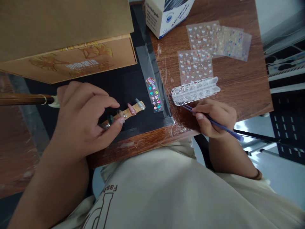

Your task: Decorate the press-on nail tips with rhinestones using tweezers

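Note:
My left hand is closed around the near end of a narrow wooden strip, its thumb lying along the edge. Several false nails are mounted across the strip, among them a pink nail and a pale glittery nail; the hand partly hides the dark ones. In my right hand is a pair of purple-blue tweezers, pinched between thumb and fingers. Their tips reach the lower edge of a clear, compartmented rhinestone case with shiny bits inside.
A flower sticker strip lies on the black mat. Clear sticker sheets are spread beyond the case. An alcohol pads box and a large cardboard box stand at the back. A brown-handled brush is at far left.

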`<state>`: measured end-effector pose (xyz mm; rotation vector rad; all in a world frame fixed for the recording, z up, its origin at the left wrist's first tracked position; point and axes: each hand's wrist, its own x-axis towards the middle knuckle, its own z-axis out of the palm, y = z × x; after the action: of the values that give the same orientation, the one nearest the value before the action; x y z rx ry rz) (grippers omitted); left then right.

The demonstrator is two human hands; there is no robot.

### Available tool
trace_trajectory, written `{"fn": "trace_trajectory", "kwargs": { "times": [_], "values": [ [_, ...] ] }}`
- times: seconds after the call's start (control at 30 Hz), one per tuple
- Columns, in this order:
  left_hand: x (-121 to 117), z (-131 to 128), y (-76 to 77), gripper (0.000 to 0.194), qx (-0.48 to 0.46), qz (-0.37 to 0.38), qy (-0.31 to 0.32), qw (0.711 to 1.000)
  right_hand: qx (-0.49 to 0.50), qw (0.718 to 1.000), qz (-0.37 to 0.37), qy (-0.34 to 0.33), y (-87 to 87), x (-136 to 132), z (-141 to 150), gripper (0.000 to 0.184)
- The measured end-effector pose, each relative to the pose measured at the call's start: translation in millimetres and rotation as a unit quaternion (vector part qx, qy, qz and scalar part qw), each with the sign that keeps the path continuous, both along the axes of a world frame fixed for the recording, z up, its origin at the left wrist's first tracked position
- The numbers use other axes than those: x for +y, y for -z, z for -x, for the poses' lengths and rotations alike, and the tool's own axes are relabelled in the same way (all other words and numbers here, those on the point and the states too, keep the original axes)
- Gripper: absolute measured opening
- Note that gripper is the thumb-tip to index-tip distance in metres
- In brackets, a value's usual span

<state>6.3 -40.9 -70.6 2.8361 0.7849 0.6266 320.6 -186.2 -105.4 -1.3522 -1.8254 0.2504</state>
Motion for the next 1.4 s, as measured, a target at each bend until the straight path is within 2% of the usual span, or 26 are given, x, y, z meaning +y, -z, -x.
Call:
{"fn": "trace_trajectory", "kwargs": {
  "times": [0.83,1.13,1.27,1.4],
  "values": [
    [0,-2,-0.9,0.023,0.002,-0.004,0.007,1.0,0.007,1.0,-0.002,-0.006,1.4,-1,-1,0.013],
    [2,-2,-0.8,0.023,-0.015,-0.018,0.015,1.0,0.002,0.999,-0.046,-0.006,7.5,-2,-3,0.013],
    [0,-2,-2.3,0.02,-0.018,-0.024,0.008,1.0,0.012,0.996,-0.086,-0.027,9.9,-4,-4,0.018],
    [-2,-1,-5.2,0.019,-0.017,-0.02,0.005,1.0,0.046,0.994,-0.082,-0.062,4.5,-6,4,0.021]
  ]
}}
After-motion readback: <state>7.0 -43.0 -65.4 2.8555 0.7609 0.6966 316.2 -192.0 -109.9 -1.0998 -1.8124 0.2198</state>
